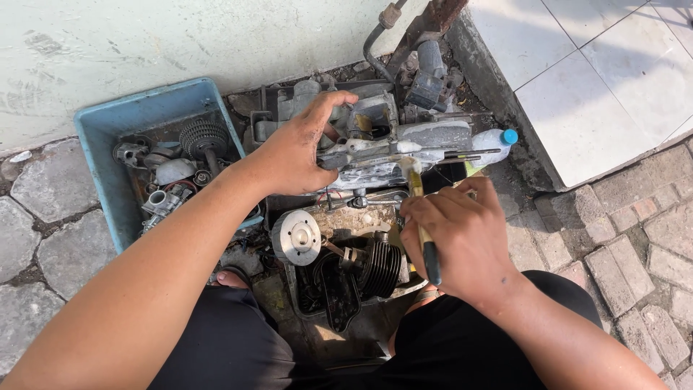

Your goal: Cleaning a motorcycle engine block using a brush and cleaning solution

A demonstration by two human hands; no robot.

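My left hand [292,155] was clamped over the top edge of the grey engine casing [393,148], fingers curled onto it, holding it steady. The casing sat on the ground against the pale wall [180,36], wet and foamy in spots. My right hand [462,242] was closed around a paintbrush [426,231], dark handle pointing toward me, bristles touching the casing's near edge.

Just below the casing: a spanner [375,198] lying flat, then a round silver disc [296,237] and a black finned cylinder [379,269] resting in a dirty dark tray [336,303] between my knees. Left of the casing, a blue plastic tub [108,126] held loose parts, including a toothed gear [203,137] on a shaft. A clear bottle with a blue cap [498,143] lay on its side just right of the casing, by the white tiled step [599,79]. A rusty bar and hose [404,29] ran up behind the casing. Stone paving [50,231] either side. I was crouched, black shorts, one bare toe [232,278] visible by the tray.
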